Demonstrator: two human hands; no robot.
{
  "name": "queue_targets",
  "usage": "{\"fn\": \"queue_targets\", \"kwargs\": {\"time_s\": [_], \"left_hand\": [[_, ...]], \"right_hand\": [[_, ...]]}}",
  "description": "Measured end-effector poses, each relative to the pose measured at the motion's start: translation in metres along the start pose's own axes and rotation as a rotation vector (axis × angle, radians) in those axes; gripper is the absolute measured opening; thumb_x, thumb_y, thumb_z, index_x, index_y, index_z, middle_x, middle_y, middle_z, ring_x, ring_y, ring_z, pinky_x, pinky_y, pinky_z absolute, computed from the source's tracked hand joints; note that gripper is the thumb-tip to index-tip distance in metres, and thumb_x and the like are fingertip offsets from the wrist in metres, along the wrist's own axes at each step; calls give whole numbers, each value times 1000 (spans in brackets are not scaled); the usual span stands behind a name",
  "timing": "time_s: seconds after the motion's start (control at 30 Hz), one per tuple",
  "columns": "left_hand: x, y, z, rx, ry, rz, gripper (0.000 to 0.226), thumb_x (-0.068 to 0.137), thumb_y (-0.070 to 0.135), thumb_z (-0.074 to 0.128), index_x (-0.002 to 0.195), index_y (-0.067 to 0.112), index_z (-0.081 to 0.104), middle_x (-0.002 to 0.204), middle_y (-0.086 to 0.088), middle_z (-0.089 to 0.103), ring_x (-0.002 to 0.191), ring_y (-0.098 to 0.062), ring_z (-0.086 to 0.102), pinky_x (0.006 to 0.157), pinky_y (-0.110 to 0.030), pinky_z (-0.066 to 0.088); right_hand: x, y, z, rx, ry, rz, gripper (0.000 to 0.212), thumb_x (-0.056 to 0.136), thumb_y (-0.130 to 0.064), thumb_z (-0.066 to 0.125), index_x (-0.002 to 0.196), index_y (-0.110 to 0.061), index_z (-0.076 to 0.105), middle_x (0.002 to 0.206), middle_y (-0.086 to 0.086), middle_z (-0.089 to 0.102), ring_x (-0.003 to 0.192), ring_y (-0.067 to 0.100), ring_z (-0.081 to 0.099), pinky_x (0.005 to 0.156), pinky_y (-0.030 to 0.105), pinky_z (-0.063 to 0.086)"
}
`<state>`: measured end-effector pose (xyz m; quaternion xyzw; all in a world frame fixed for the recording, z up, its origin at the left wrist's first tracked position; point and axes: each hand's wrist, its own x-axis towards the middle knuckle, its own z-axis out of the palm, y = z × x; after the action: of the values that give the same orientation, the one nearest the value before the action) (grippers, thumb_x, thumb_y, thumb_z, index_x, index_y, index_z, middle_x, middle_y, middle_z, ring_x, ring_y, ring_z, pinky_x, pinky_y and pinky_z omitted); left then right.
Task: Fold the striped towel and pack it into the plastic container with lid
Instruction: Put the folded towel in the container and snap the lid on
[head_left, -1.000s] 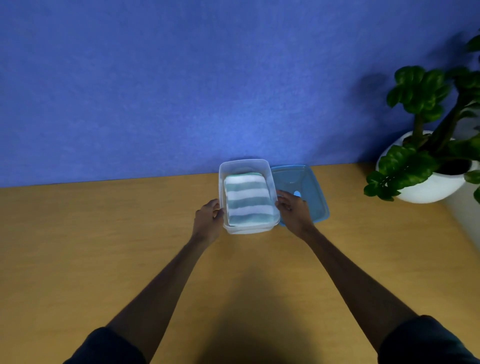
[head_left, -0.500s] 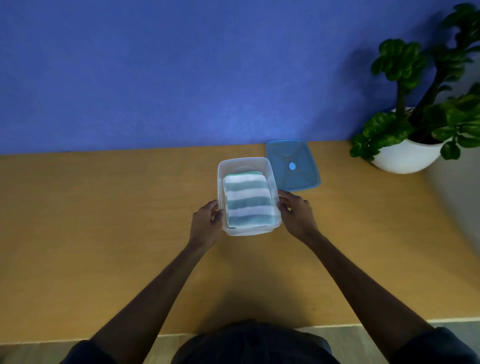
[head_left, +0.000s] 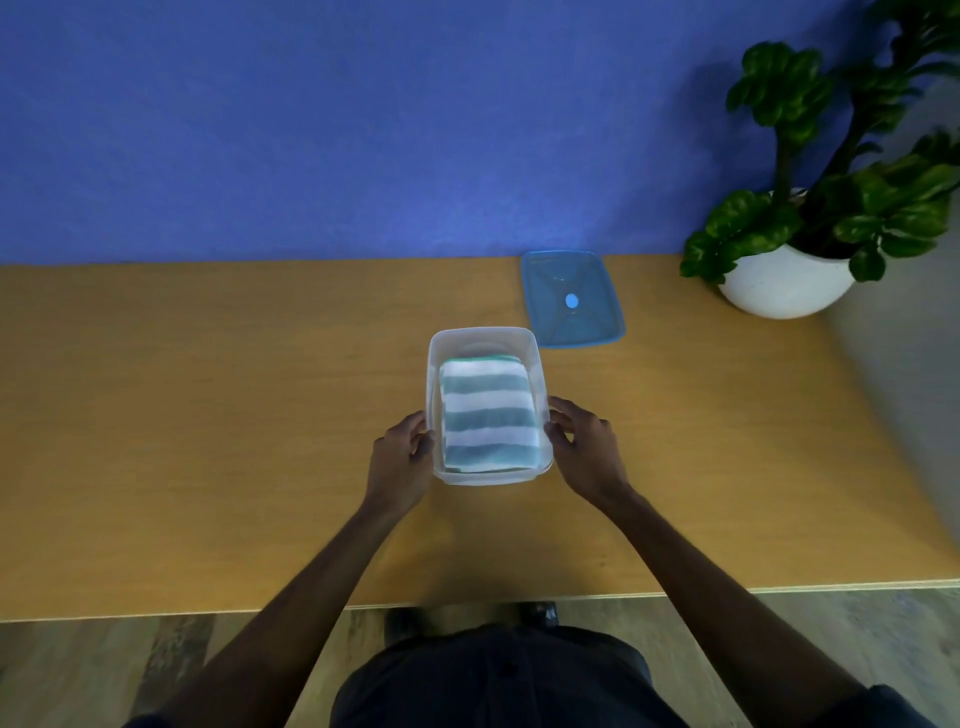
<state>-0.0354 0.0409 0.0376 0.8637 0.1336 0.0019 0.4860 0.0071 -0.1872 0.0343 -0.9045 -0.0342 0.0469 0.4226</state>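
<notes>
Pulled the container (head_left: 537, 364), folded towel (head_left: 485, 415) inside, nearer and clear of the lid (head_left: 571, 299), left hand (head_left: 400, 462) and right hand (head_left: 584, 452) cupped loosely against its sides; lidding remained.

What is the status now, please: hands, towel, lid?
Left hand and right hand on sides of clear container. Striped towel folded, inside. Blue lid off, on table behind-right. Nothing in the way.
</notes>
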Motion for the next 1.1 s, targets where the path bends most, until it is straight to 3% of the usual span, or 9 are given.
{"fn": "queue_targets", "kwargs": {"time_s": [0.17,0.33,0.57,0.73,0.83,0.93,1.1], "left_hand": [[1,0,-1,-16,-7,-36,34,95,12,50,129,11,58,116,3,66,98,-8,63,85,-21,50],[0,-3,1,-74,18,-82,40,95,14,53,134,8,52,122,-3,65,105,-12,62,96,-35,52],[4,-10,2,-120,105,-147,53,91,26,60,139,10,43,120,-5,65,109,-20,63,82,-26,52],[16,-5,-2,-116,165,-142,56,89,22,63,139,12,41,117,-2,64,109,-15,60,76,-15,46],[26,3,-6,-114,187,-124,56,88,23,65,138,14,41,117,-1,64,111,-13,59,78,-17,45],[34,7,-9,-92,205,-109,55,88,23,65,138,14,42,117,-1,64,110,-12,59,71,-9,42],[42,8,-10,-94,210,-111,53,88,20,64,136,14,43,115,-2,65,111,-14,60,79,-19,47]], "right_hand": [[1,-1,1,15,-20,19,40,96,-13,54,136,-14,56,126,5,68,114,21,65,94,41,54],[0,-3,3,7,-8,23,37,96,-19,56,133,-14,57,122,2,70,108,19,68,89,43,58],[44,19,-13,-34,220,165,30,91,-37,61,110,-16,68,101,2,76,88,21,71,80,35,55],[102,47,-30,-130,271,327,41,88,-40,63,120,-14,64,118,6,70,109,32,63,87,39,48],[131,58,-37,-184,263,388,59,87,-46,63,132,-10,54,130,14,59,114,37,59,88,44,48],[152,65,-41,-233,261,464,69,84,-48,64,137,-7,47,135,18,51,115,42,56,90,48,46],[173,74,-41,-298,255,513,65,81,-49,65,128,-6,54,128,19,54,111,43,58,88,49,48]]}}
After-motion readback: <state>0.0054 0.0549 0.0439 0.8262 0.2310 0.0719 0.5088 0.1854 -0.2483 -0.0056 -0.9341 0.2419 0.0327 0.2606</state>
